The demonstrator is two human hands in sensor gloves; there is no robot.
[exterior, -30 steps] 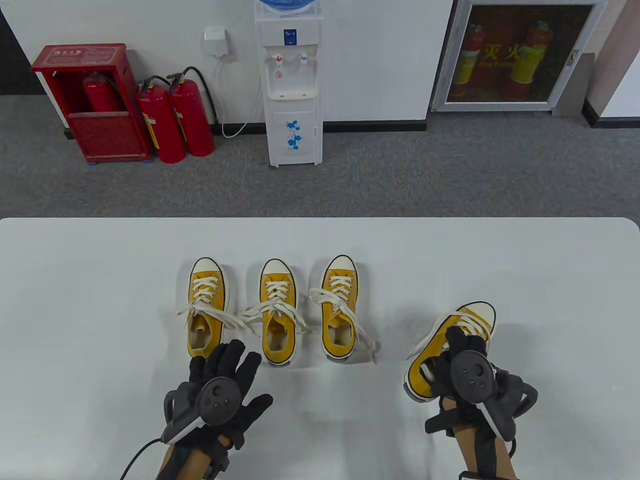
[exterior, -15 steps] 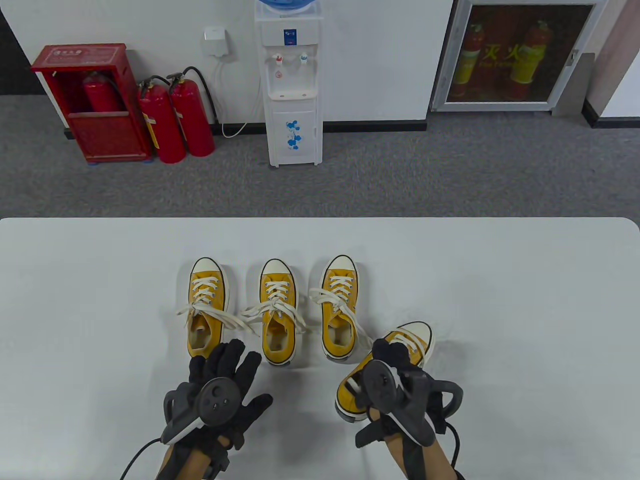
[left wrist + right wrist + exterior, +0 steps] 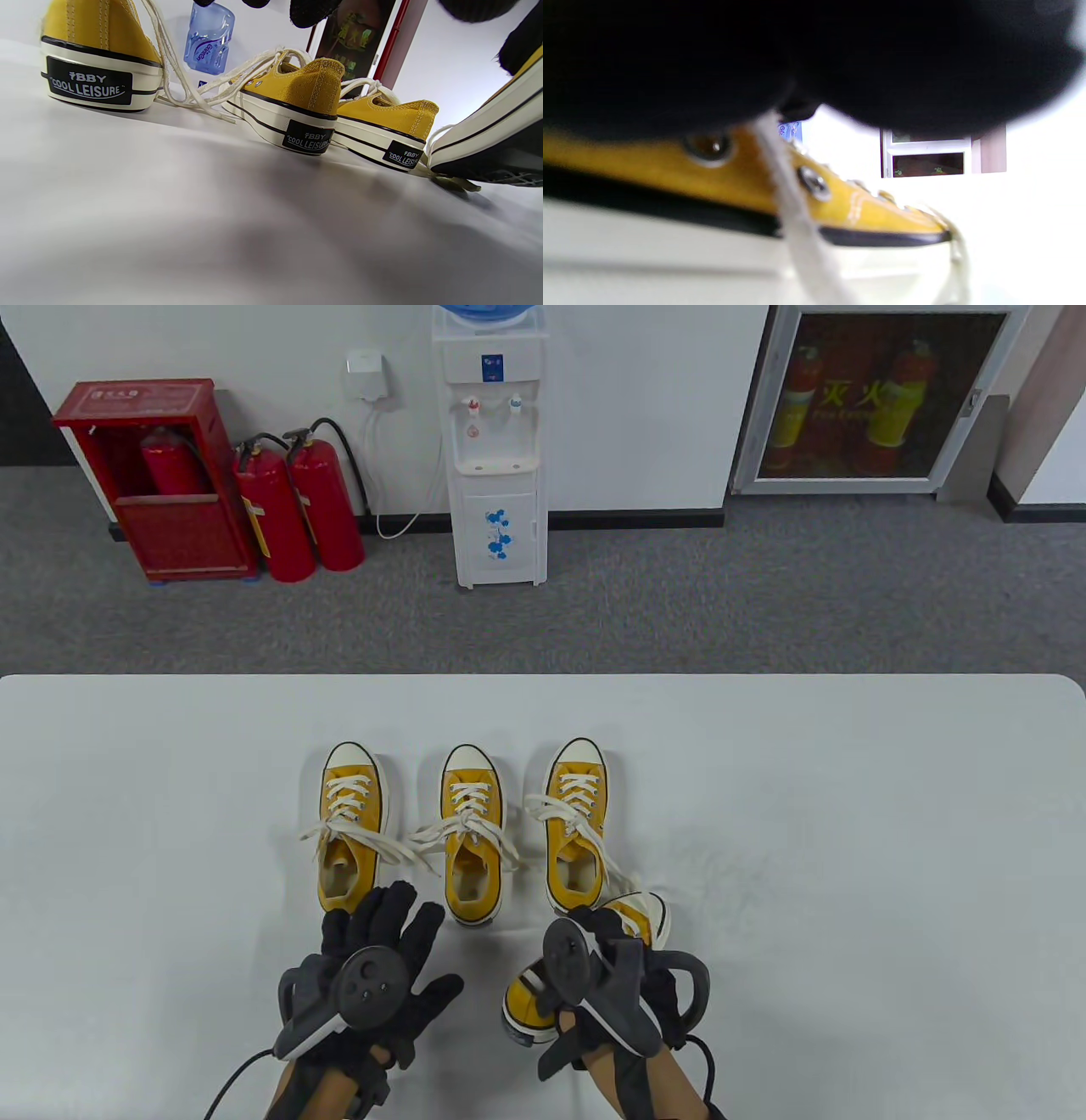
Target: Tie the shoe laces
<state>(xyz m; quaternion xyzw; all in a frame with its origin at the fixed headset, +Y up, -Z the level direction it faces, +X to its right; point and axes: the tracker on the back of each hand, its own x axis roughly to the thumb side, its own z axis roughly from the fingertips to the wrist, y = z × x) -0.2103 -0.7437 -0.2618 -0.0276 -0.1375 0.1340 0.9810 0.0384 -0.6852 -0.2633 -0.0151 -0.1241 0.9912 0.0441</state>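
Right hand [image 3: 619, 976] grips the light, yellow canvas sneaker [image 3: 585, 963] near the three-shoe row [image 3: 467, 831]; left hand [image 3: 373, 967] lies spread; floppy laces want pinching near their ends.

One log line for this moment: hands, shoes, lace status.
right hand: holds fourth shoe | left hand: flat on table, holds nothing | three-shoe row: loose laces

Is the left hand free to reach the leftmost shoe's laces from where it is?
Probably yes. The left hand lies empty and spread just behind the leftmost shoe, with nothing between it and the loose laces.
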